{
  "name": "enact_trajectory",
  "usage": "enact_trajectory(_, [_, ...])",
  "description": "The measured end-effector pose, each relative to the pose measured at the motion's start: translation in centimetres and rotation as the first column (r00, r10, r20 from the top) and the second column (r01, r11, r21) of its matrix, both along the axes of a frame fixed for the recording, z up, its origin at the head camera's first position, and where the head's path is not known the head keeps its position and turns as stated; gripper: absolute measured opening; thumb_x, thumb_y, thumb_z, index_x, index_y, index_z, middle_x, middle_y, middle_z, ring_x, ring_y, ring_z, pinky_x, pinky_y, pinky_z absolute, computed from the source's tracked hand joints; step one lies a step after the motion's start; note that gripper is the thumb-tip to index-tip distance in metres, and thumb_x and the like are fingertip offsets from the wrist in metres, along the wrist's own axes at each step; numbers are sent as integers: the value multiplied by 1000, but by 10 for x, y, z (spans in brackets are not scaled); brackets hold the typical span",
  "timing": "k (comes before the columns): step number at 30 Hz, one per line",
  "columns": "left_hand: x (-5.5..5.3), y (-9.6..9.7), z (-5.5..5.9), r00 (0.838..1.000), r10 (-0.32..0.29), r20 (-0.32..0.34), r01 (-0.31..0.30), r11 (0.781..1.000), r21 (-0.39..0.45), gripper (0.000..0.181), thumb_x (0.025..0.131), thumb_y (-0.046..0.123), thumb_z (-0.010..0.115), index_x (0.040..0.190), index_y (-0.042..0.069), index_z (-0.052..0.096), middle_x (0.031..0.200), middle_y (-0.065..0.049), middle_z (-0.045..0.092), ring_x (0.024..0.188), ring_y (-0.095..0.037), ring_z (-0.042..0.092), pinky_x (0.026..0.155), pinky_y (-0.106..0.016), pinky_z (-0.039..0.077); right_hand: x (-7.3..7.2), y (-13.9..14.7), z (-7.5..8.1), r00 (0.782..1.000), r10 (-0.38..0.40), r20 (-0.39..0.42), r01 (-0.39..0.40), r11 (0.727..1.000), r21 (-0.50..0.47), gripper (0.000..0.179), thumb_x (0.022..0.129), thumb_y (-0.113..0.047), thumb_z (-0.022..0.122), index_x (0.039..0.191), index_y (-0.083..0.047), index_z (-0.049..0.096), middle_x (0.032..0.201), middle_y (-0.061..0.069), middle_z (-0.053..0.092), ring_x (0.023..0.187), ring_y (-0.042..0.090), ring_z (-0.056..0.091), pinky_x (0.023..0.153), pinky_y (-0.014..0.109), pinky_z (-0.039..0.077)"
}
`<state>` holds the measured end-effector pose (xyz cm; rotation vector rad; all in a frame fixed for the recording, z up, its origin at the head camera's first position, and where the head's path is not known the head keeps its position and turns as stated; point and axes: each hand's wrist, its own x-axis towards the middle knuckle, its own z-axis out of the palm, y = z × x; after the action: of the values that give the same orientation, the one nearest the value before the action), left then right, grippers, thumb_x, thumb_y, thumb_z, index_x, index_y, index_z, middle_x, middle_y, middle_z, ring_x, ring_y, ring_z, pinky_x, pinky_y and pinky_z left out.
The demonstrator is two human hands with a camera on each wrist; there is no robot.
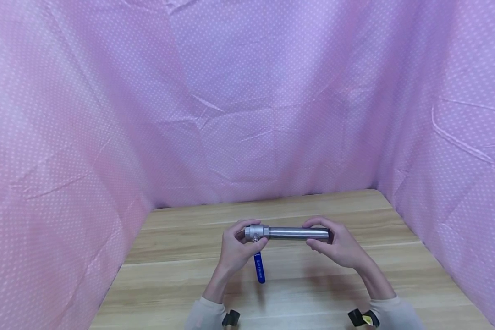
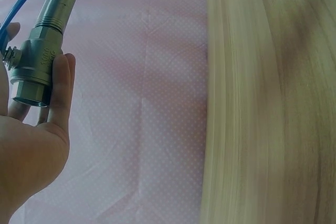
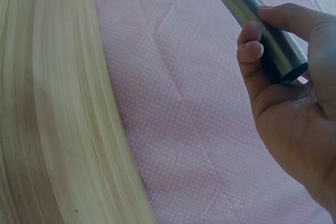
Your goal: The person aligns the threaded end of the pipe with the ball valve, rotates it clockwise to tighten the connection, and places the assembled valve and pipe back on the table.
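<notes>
My left hand [image 1: 238,251] grips a silver ball valve [image 1: 255,231], fingers behind it and thumb in front. A blue lever handle [image 1: 259,268] points from the valve toward me. Joined to the valve's right end is a steel pipe [image 1: 293,233], held level above the table. Around the pipe's far right end curls my right hand [image 1: 341,245], thumb in front and fingers behind. In the left wrist view, threads [image 2: 50,23] show where the pipe meets the valve [image 2: 38,61]. The pipe's open end [image 3: 294,72] lies near my palm in the right wrist view.
A wooden table [image 1: 169,284] lies under both hands. Pink dotted cloth [image 1: 251,114] hangs behind it and along both sides. Dark straps with small black blocks [image 1: 231,318] sit at both wrists over light sleeves [image 1: 206,315].
</notes>
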<state>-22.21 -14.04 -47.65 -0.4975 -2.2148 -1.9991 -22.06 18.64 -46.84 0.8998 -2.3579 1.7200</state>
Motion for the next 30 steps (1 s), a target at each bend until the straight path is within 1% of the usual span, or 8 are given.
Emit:
enact_trajectory(5, [2, 1, 1, 1000, 3, -3, -3, 1000, 5, 49, 87, 9, 93, 134, 8, 79, 134, -22, 73, 102, -13, 79, 84, -25, 70, 1, 0, 0, 1000, -19, -2, 19, 1000, 11, 35, 102, -2, 80, 134, -12, 72, 94, 0, 75, 73, 3, 67, 54, 26, 57])
enact_trajectory(10, [5, 2, 2, 1000, 13, -1, -13, 1000, 9, 49, 85, 7, 93, 133, 9, 79, 134, -21, 74, 102, -12, 79, 84, -26, 71, 2, 1, 0, 1000, -20, -6, 20, 1000, 9, 32, 103, -2, 79, 133, -10, 73, 94, 0, 76, 75, 5, 69, 56, 27, 59])
enact_trajectory(14, [6, 4, 1, 1000, 10, -5, -10, 1000, 8, 50, 85, 8, 93, 133, 9, 79, 134, -22, 74, 102, -13, 79, 85, -26, 71, 3, 2, -1, 1000, -18, -7, 18, 1000, -6, 25, 104, 0, 75, 129, -6, 73, 87, 4, 74, 73, 5, 69, 55, 26, 58])
enact_trajectory(17, [6, 5, 1, 1000, 0, -13, 1, 1000, 14, 51, 85, 8, 93, 134, 6, 79, 134, -24, 74, 101, -13, 80, 86, -26, 71, 3, 2, -2, 1000, -13, -6, 13, 1000, -20, 20, 106, 1, 71, 125, -4, 74, 80, 9, 73, 68, 6, 67, 52, 27, 56])
enact_trajectory(22, [7, 6, 2, 1000, -1, -20, 1, 1000, 18, 52, 85, 8, 93, 134, 3, 78, 134, -24, 74, 101, -12, 80, 86, -26, 71, 2, 2, -1, 1000, 1, 0, -1, 1000, -31, 16, 109, 1, 68, 123, -4, 74, 77, 14, 72, 64, 10, 66, 50, 29, 56])
enact_trajectory(24, [7, 6, 3, 1000, 7, -14, -7, 1000, 14, 51, 84, 7, 93, 133, 5, 78, 134, -23, 74, 102, -12, 80, 86, -26, 71, 2, 2, 0, 1000, 3, 3, -3, 999, -32, 16, 109, 0, 68, 124, -4, 74, 77, 14, 71, 64, 11, 65, 50, 28, 55])
enact_trajectory(26, [8, 5, 3, 1000, 15, -8, -15, 1000, 12, 51, 84, 6, 93, 133, 7, 79, 134, -22, 75, 102, -12, 80, 84, -26, 71, 2, 2, 0, 1000, 1, 8, -1, 1000, -30, 18, 108, 0, 70, 125, -4, 74, 77, 12, 71, 64, 8, 65, 50, 26, 54])
enact_trajectory(30, [8, 4, 3, 1000, 24, -2, -24, 1000, 8, 50, 85, 7, 93, 133, 8, 79, 134, -22, 75, 102, -14, 79, 84, -25, 70, 3, 3, -1, 1000, -4, 7, 5, 1000, -22, 28, 103, 1, 77, 130, -6, 73, 87, 4, 75, 72, 3, 66, 55, 25, 57])
